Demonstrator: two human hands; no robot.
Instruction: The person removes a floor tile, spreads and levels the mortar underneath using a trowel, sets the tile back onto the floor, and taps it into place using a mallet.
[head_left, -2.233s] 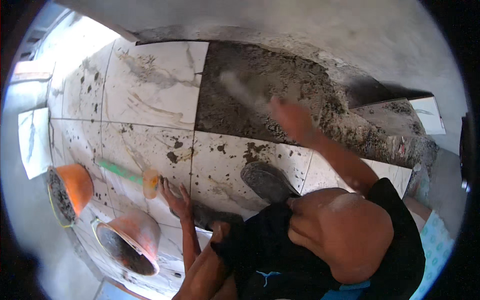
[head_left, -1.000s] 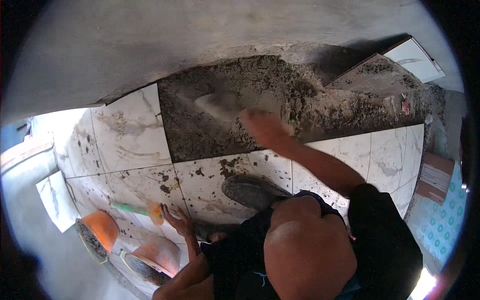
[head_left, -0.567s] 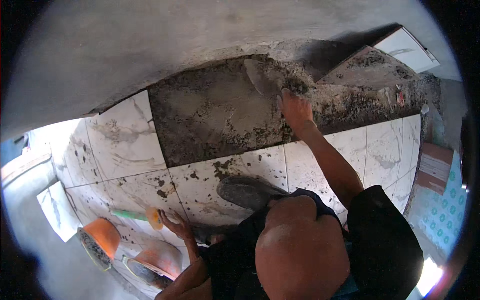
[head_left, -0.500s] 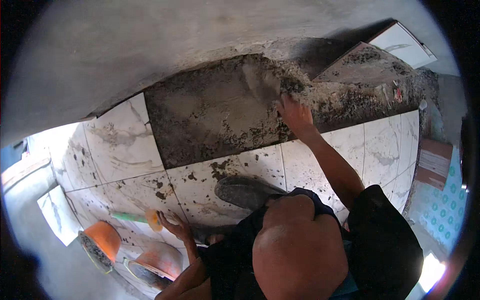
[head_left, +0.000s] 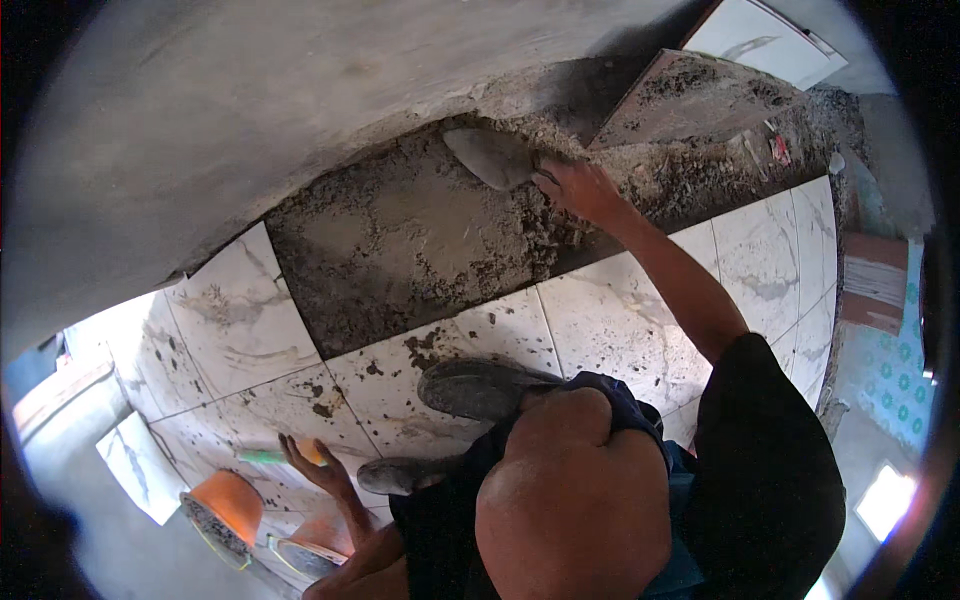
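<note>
Mortar bed: landmark | trowel: at its far right part, right hand fingers clamped on the handle | left hand: near-left of bed, fingers apart by mallet (contact unclear) | orange bucket, paler bucket: beyond mallet from bed | shoe: bed's near side | smeared slab: obstructing right of bed

The hands partly hide the trowel and the green-handled mallet.
</note>
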